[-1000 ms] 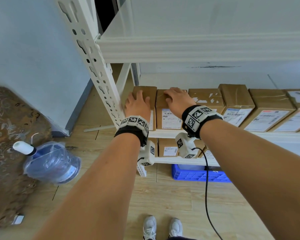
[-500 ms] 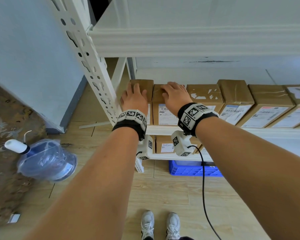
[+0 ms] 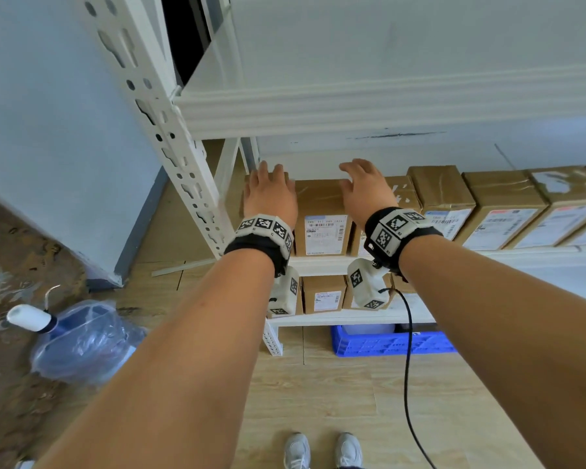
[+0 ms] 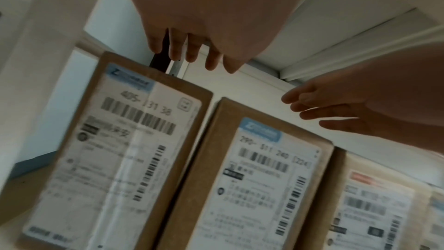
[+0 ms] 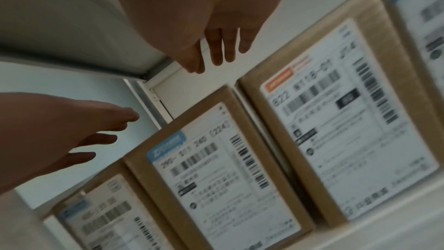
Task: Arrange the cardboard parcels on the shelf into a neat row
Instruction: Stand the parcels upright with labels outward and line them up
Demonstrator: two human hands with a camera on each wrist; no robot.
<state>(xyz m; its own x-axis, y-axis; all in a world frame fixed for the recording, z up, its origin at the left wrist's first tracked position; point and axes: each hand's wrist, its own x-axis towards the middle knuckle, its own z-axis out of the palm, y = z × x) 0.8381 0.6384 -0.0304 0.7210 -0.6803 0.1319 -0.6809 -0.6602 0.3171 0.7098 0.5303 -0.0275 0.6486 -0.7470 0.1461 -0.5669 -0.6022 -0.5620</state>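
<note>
A row of brown cardboard parcels with white labels stands on the white shelf (image 3: 322, 264). The leftmost parcel (image 4: 120, 149) is mostly hidden behind my left hand (image 3: 269, 198) in the head view. The second parcel (image 3: 322, 214) shows between my hands. The third parcel (image 5: 336, 130) lies partly behind my right hand (image 3: 366, 194). More parcels (image 3: 501, 208) continue to the right. Both hands hover just above the parcel tops, fingers straight and spread, holding nothing. The wrist views show a gap between the fingers (image 4: 192, 52) and the parcels.
A perforated white upright (image 3: 170, 137) stands left of my left hand, and the upper shelf board (image 3: 386, 106) hangs close above. The lower shelf holds more parcels (image 3: 323, 294); a blue crate (image 3: 386, 343) sits beneath. A water bottle (image 3: 82, 340) lies on the floor at left.
Both hands have lifted off the tops of the two leftmost parcels, where they rested before, and their fingers have spread. The parcels stay in place.
</note>
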